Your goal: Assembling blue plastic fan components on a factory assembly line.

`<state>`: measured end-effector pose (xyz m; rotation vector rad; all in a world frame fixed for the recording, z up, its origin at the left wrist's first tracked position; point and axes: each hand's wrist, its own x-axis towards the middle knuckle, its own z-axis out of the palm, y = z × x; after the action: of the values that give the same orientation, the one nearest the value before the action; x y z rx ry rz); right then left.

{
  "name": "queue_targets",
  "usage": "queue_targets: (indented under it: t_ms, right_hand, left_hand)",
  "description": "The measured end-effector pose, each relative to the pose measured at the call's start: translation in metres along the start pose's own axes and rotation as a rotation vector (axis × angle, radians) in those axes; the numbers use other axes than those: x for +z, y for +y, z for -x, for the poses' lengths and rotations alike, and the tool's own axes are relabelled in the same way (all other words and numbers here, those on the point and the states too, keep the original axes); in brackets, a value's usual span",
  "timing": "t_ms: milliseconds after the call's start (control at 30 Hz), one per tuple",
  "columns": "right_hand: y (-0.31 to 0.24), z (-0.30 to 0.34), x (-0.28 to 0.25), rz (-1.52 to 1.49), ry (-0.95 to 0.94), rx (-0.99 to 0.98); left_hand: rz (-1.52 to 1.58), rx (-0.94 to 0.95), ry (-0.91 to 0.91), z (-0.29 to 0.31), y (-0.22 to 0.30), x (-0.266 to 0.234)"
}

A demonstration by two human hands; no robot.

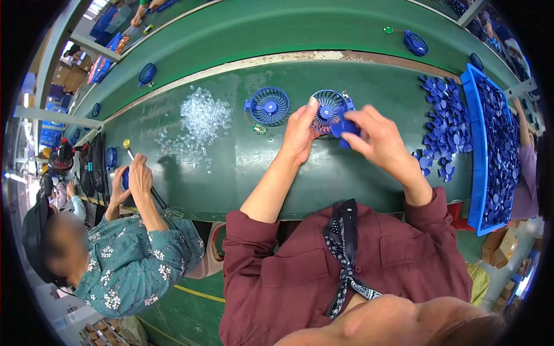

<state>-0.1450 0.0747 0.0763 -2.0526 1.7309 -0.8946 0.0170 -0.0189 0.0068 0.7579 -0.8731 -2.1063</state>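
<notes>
My left hand [299, 134] grips a round blue fan housing [325, 102] by its near-left rim, thumb over the edge. Its slatted grille and centre hub face up. Pinched in my right hand [378, 137] is a dark blue fan blade [343, 128], close against the housing's right side and partly covering it. Whether blade and housing touch, I cannot tell. To the left of my hands, a second fan housing [269, 105] lies on the green table [242, 187], with a small green circuit board [259, 129] just below it.
Small clear plastic pieces [203, 112] are heaped to the left. Loose fan blades [443, 115] lie at the right beside a blue tray [476, 173] full of more. Beyond the table runs a green conveyor belt [277, 34] carrying fan housings. A co-worker [138, 254] works at the left.
</notes>
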Motion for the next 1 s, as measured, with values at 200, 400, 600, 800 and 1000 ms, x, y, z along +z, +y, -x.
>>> queue_targets:
  t_ms: [200,400,600,800,1000]
  right_hand:
    - [0.013,-0.023,0.033,0.19,0.074,-0.084]
    - [0.014,-0.02,0.03,0.167,0.144,-0.116]
    - [0.034,-0.03,-0.005,-0.029,-0.059,-0.134]
    - [0.055,-0.043,0.007,-0.235,-0.333,0.021]
    - [0.11,-0.082,-0.007,-0.452,-0.138,0.472]
  left_hand:
    - [-0.073,0.033,0.003,0.0,-0.016,0.007]
    - [-0.362,0.24,0.076,-0.002,-0.014,0.004]
    - [-0.746,0.34,-0.037,0.012,0.0,0.012]
    - [-0.78,0.258,-0.053,0.011,0.006,0.01]
    - [-1.241,0.719,0.331,0.0,0.022,-0.015]
